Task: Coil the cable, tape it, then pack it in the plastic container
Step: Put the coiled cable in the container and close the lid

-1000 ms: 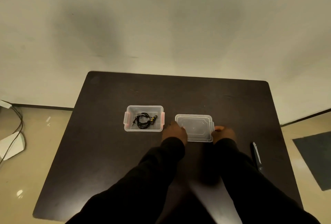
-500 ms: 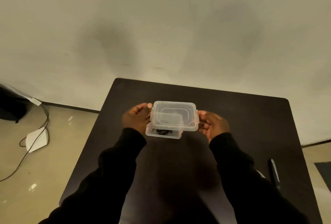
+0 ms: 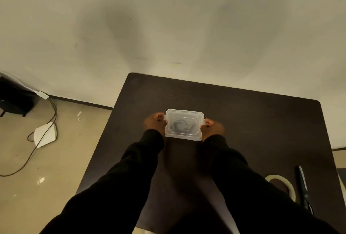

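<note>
We are closing the clear rectangular plastic container point(image 3: 184, 125) on the dark brown surface point(image 3: 252, 121), with its translucent lid point(image 3: 185, 115) lying on top and the black coiled cable point(image 3: 178, 125) showing faintly through it inside. Our left hand point(image 3: 154, 124) and right hand point(image 3: 213, 128) are each curling fingers against a short end of the box, gripping at the side clips. To do this well, we are judging that both ends should be pressed evenly so the lid seats flat before the clips snap. The box is sitting well in from every edge, with bare room all round; the pale tape roll point(image 3: 281, 185) and the dark pen-like tool point(image 3: 302, 185) are lying well apart, near the right edge.
</note>
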